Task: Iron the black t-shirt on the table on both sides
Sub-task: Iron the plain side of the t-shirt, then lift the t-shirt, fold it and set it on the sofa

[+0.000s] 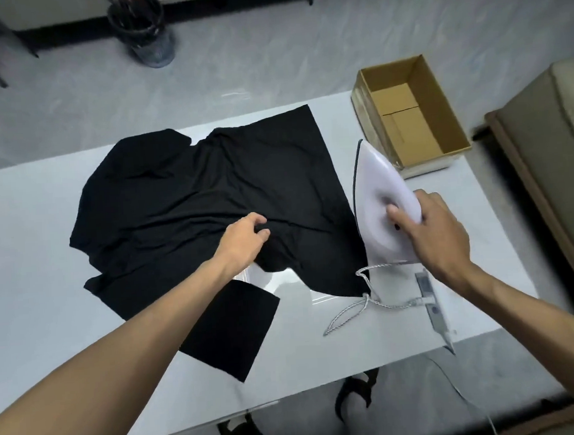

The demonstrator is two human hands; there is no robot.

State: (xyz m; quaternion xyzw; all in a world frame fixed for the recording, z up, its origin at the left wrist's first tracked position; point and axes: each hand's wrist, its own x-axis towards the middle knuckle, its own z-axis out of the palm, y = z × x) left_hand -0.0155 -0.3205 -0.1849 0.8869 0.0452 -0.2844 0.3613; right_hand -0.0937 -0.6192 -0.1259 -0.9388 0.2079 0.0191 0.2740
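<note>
A black t-shirt (190,196) lies spread and wrinkled across the white table (30,266), one sleeve reaching toward the near edge. My left hand (243,240) pinches a fold of the fabric near the shirt's near middle. A white iron (378,191) sits flat on the table just right of the shirt, its tip pointing away from me. My right hand (431,232) grips the iron's handle at its rear. The iron's braided cord (355,310) loops on the table by the shirt's corner.
An open, empty cardboard box (407,115) stands at the table's far right corner. A white power strip (434,306) lies near the right front edge. A dark bin (139,28) stands on the floor beyond. A beige sofa (557,153) is at the right.
</note>
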